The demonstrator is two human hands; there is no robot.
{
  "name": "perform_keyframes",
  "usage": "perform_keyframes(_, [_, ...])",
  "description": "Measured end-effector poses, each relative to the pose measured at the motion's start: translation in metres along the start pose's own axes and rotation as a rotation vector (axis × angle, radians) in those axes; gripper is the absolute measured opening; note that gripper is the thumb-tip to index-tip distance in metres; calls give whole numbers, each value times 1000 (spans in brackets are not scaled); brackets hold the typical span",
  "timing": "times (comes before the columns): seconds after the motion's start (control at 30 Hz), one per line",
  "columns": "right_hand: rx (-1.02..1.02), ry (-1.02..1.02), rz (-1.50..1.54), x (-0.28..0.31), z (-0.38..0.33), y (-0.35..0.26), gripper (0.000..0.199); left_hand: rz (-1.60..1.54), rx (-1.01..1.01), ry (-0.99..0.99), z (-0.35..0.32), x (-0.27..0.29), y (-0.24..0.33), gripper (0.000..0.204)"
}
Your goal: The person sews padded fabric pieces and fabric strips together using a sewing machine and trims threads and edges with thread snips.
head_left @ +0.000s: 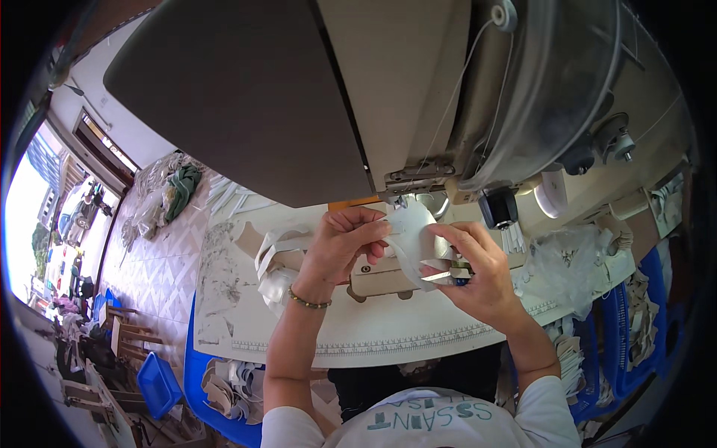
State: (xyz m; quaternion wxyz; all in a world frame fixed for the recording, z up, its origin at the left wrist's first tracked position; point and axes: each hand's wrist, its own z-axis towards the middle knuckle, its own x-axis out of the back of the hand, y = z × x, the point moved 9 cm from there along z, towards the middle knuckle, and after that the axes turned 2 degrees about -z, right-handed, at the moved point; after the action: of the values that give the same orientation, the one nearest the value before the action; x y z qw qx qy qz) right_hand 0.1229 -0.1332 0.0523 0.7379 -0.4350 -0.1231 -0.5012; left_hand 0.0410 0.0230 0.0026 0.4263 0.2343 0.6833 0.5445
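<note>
Close below the head of a large sewing machine, I hold up a curved white piece of material. My left hand pinches its left edge between thumb and fingers. On the other side, my right hand grips the piece's right edge. A small metal tool, which looks like thread snips, is tucked in the right hand's fingers, partly hidden by them. Behind the piece sits the machine's needle area, mostly covered. Left of my left hand, white curved pieces lie on the table.
A printed ruler strip runs along the white table's front edge. Clear plastic bags lie at right. Blue bins with cut pieces stand below both sides. A blue basin and stools stand on the left floor.
</note>
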Motion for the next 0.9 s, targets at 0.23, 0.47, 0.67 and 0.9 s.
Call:
perform_keyframes(0.23, [-128,-254,-194,-4,25,16,46,126,114,45,24,-8,14,8])
perform_keyframes(0.47, [-8,-265,-210,-13,28,17,45,93,110,38,27,-5,10,7])
perform_keyframes(0.67, [-27,-216,-191,-10,30,8,45,84,107,64,27,-4,9,5])
perform_keyframes(0.9, [-65,-263,-193,-24,25,17,47,128,150,40,27,-3,10,6])
